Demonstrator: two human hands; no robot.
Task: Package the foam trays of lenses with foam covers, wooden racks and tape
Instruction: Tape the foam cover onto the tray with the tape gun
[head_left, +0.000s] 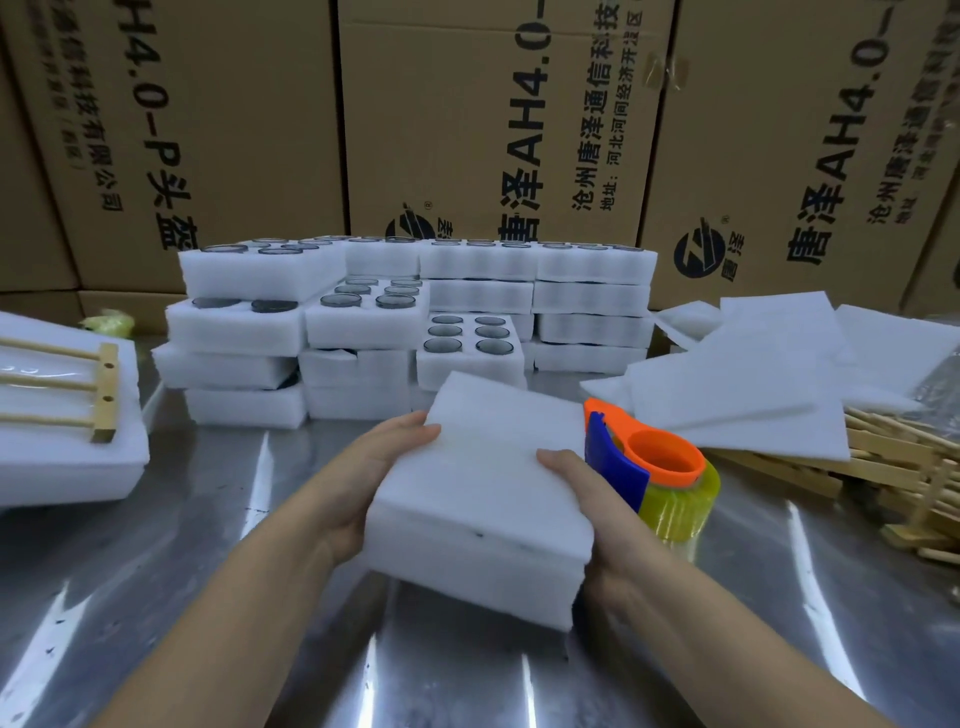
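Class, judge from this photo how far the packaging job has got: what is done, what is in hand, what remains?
Done: one bundle at left with a wooden rack on top. In hand: the left hand and right hand grip a covered foam stack, no rack or tape on it. Left: many open lens trays behind; covers, racks and tape dispenser at right.

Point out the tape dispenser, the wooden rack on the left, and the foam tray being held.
tape dispenser (680, 475): head view, on its orange ring.
wooden rack (105, 384): head view, on its end crossbar.
foam tray (467, 571): head view, on its near side wall.
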